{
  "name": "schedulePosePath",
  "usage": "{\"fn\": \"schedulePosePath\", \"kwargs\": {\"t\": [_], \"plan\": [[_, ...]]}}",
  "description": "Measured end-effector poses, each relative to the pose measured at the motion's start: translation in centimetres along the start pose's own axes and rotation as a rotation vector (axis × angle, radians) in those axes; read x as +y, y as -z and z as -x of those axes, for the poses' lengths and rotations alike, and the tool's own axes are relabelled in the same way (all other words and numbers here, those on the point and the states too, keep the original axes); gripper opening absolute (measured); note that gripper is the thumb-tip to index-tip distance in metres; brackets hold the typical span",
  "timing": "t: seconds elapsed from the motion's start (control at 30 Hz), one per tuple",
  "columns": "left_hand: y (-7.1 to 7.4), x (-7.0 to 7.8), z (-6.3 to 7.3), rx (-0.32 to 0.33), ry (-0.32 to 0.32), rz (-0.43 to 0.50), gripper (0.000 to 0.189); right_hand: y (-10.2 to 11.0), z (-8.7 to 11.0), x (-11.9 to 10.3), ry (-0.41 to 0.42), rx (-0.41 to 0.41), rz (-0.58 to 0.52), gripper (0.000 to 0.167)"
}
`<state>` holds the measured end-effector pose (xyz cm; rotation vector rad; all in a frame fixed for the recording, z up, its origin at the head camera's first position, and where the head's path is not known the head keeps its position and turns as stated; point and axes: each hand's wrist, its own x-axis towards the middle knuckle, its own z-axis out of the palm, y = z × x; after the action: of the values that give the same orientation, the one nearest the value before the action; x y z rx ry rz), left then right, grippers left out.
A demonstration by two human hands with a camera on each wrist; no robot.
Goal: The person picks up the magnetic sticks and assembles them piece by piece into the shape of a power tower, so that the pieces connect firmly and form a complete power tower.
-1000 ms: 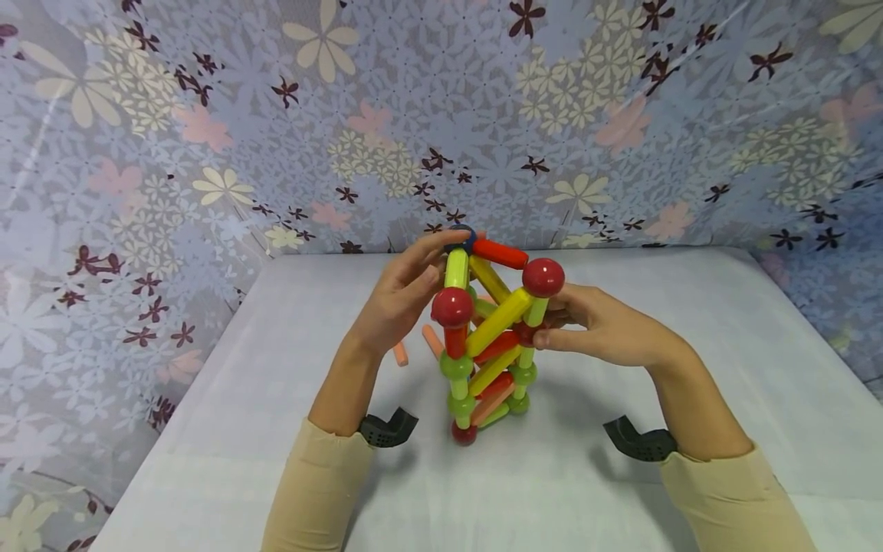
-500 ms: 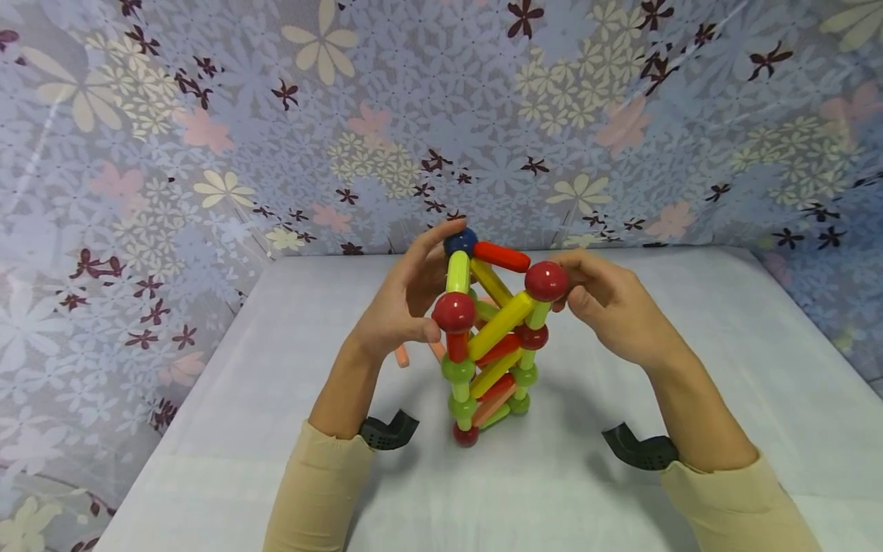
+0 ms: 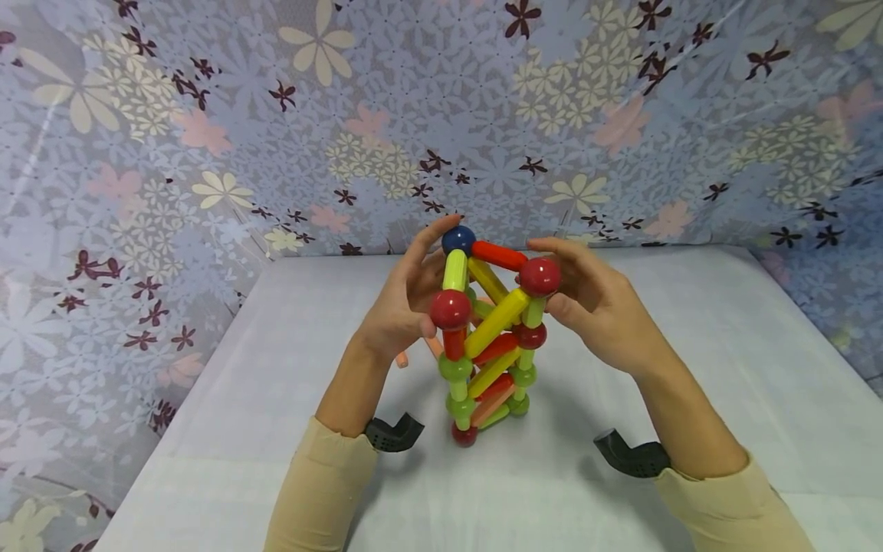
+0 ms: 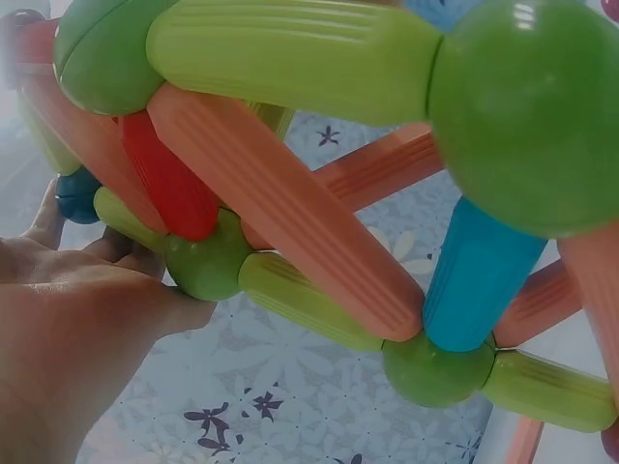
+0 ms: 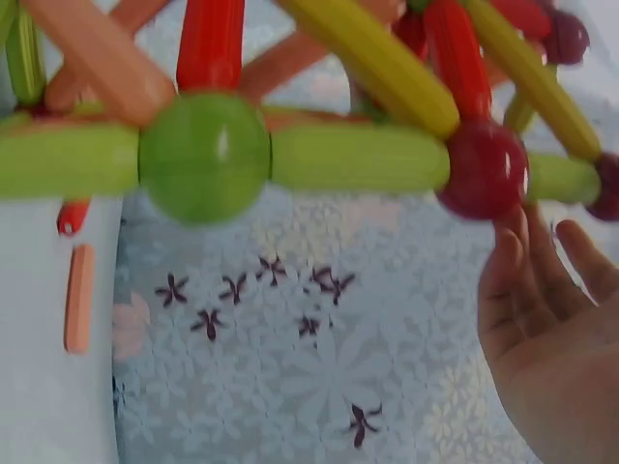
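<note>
A tall tower of coloured rods and balls [image 3: 498, 322] stands upright on the table. My left hand [image 3: 396, 307] is spread along its left side. Its index fingertip is at the blue top ball [image 3: 458, 241], and its thumb lies beside the rods below the front red ball [image 3: 451, 310]. On the other side, my right hand [image 3: 596, 307] has its fingers and thumb loosely about the right red ball [image 3: 540, 276]. A red rod [image 3: 498, 255] bridges the blue ball and that right one. In the right wrist view, extended fingertips reach up to a dark red ball [image 5: 484, 171].
Loose salmon rods lie behind the tower, one salmon rod [image 5: 79, 300] showing in the right wrist view near a red rod [image 5: 73, 217]. A white cloth [image 3: 276, 383] covers the table. Floral fabric [image 3: 441, 115] hangs along the back.
My right hand has risen from a lower red ball to the top one. My left thumb has dropped lower and forward. The red top rod's right end now sits against the right ball.
</note>
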<state>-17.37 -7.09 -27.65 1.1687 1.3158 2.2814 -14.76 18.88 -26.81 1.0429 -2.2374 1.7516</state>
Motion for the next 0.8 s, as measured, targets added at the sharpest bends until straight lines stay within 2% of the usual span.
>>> {"fn": "schedulePosePath", "kwargs": {"t": [0.13, 0.3, 0.4, 0.53, 0.6, 0.67, 0.73, 0.8], "plan": [[0.0, 0.0, 0.0, 0.001, 0.001, -0.012, 0.109, -0.6, -0.1, -0.5, -0.006, 0.035, -0.028, 0.04], [0.2, 0.0, 0.0, 0.002, 0.012, -0.029, 0.111, -0.7, 0.0, -0.4, -0.01, 0.015, -0.069, 0.039], [0.4, 0.0, 0.1, -0.006, 0.023, -0.085, 0.116, 0.0, -0.1, 0.1, -0.016, -0.058, -0.028, 0.049], [1.5, 0.1, 0.4, -0.036, 0.06, -0.203, 0.122, 1.2, -0.1, 1.2, -0.121, -0.257, 0.12, 0.064], [2.6, -0.1, 0.8, -0.027, 0.094, -0.279, 0.119, 1.5, -0.1, 1.7, -0.187, -0.362, 0.182, 0.062], [4.2, -0.5, 1.3, 0.012, 0.156, -0.38, 0.108, 1.5, -0.1, 2.2, -0.235, -0.445, 0.196, 0.054], [5.6, -1.3, 1.9, 0.074, 0.264, -0.563, 0.085, 1.4, 0.0, 2.5, -0.257, -0.493, 0.186, 0.045], [6.6, -2.7, 2.4, 0.117, 0.406, -0.821, 0.06, 1.2, 0.0, 2.7, -0.268, -0.519, 0.163, 0.038]]}}
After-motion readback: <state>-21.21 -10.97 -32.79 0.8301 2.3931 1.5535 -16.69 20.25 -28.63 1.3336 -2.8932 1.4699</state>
